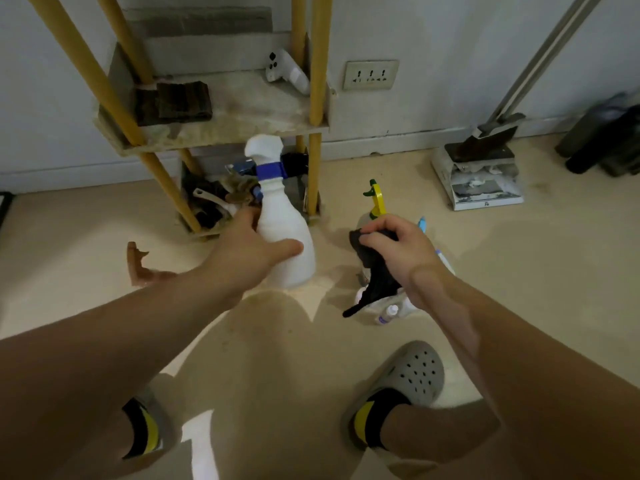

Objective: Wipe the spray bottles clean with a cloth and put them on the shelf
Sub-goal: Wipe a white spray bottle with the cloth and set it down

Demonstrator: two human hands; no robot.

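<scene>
Fingers of left hand (251, 249) wrap smooth white plastic bottle (284, 233); right hand (398, 247) bunches dark cloth (375, 271).

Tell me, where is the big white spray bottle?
The white spray bottle stands on the floor in front of the shelf's right leg, mid-view, gripped by the left hand.

Left hand (249, 247) fingers hidden behind white spray bottle (284, 233), yellow-topped bottle (375, 199) body screened by right hand (398, 251), bottom-shelf clutter (214, 199) indistinct
</scene>
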